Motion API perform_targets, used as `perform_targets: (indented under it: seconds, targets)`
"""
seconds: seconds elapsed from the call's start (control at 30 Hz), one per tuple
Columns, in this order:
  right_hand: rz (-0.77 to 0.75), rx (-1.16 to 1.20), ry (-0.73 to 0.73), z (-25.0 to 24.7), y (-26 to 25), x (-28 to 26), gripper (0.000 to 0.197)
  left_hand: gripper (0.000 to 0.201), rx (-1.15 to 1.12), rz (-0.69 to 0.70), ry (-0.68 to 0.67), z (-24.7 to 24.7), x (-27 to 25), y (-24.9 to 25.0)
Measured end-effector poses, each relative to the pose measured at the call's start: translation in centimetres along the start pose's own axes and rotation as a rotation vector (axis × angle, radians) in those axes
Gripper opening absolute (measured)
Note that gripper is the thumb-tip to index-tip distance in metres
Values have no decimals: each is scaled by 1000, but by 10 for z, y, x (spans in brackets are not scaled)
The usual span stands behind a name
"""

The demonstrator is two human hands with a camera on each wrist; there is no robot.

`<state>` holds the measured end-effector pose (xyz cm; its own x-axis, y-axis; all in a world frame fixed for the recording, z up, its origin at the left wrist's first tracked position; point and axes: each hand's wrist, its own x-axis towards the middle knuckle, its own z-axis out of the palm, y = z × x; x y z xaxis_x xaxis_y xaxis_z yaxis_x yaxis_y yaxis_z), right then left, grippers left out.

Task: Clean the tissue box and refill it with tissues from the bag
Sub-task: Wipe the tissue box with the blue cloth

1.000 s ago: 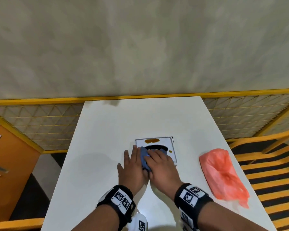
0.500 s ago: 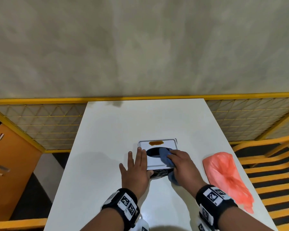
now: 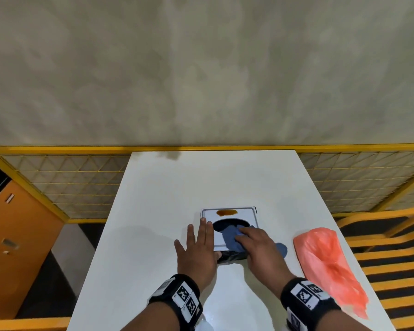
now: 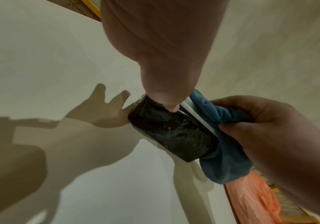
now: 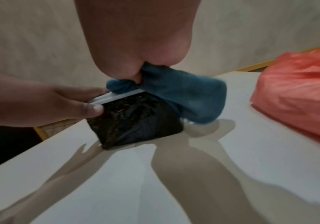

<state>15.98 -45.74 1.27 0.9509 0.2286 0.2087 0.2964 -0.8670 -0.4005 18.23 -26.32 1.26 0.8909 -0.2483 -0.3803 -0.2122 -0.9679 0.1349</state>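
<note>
Toward the near edge of the white table (image 3: 153, 211), roughly midway between its left and right edges, sits the tissue box (image 3: 230, 217), a white top with a dark oval opening and black glossy sides. An orange-brown smear (image 3: 226, 212) marks the top along its far edge. The left hand (image 3: 197, 249) lies flat with straight fingers along the box's left side, its thumb pressing the black near wall in the left wrist view. The right hand (image 3: 261, 247) grips a bunched blue cloth (image 3: 232, 238) between curled fingers and thumb and holds it on the box's top at the near right corner, where part of the cloth hangs down over the side to the tabletop. Near the right edge of the table, apart from the box, lies an orange-pink plastic bag (image 3: 328, 263), crumpled and lying lengthwise.
</note>
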Motion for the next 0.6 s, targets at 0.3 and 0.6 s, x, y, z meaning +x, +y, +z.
perform_targets:
  seconds: [0.3,0.6]
  targets:
    - [231,132,17,-19,33,11,47,78,-20,13,40,3,0,1]
    - [322,205,32,-19,26,7,46,72,29,44,31,-9,2,-9]
